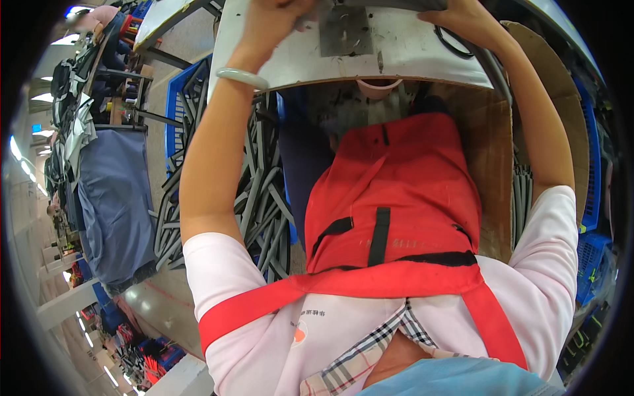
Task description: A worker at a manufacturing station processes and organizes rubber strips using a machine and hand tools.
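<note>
White worktable (422, 66) under both hands, its near edge short of the wrists. Red apron (396, 178) nearer the body, below and between the hands. Heap of bent grey strips (257, 204) below the left hand, toward the body, some in a blue crate (174, 99). Cardboard box (489, 145) below the right hand, past the table edge.

Grey strip (396, 4) at the upper border, between the hands, nearest the right thumb; most of it out of view. A grey length (493, 69) runs down beside the right wrist to the table edge; cannot tell if it is the same piece.

Left hand (281, 16): fingers curled, partly cut off, blurred; cannot tell if clamped on anything. Right hand (465, 20): thumb out toward the strip, fingers cut off; grip cannot be told. Hands well apart.

Dark square patch (345, 31) just right of the left hand. Thin black loop (452, 43) just below the right.

Handling, my judgement: support the strip from both sides, bend it gently, keep the loop clear of the fingers.
</note>
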Demonstrator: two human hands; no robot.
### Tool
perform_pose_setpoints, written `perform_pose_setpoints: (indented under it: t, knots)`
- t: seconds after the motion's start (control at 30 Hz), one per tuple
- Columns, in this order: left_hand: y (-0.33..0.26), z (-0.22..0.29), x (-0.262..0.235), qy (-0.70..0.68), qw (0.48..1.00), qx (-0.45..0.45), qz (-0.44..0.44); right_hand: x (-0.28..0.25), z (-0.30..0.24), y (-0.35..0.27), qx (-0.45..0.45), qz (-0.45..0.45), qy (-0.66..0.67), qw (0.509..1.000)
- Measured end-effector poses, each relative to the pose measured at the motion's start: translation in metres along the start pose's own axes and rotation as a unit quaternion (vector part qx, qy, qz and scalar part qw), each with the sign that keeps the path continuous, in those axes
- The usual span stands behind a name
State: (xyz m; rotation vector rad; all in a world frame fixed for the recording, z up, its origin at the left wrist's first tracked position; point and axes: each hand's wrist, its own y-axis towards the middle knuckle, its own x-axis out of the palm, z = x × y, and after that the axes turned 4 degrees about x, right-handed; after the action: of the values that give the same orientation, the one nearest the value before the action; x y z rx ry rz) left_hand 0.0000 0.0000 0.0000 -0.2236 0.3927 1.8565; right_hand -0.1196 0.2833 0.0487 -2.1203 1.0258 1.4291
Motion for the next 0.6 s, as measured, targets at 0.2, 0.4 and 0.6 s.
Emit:
perform_pose_setpoints:
  t: [0.2, 0.4, 0.6]
  knots:
    - [-0.033, 0.030, 0.027, 0.178, 0.982, -0.036, -0.054, 0.081, -0.020, -0.061, -0.313, 0.035, -0.046, 0.948]
    - [-0.052, 0.022, 0.087, 0.086, 0.981, 0.103, -0.141, 0.158, -0.106, -0.076, -0.377, 0.039, -0.221, 0.899]
    - [-0.067, -0.059, 0.033, 0.022, 0.981, 0.022, -0.194, 0.129, -0.044, -0.053, -0.307, 0.044, -0.163, 0.936]
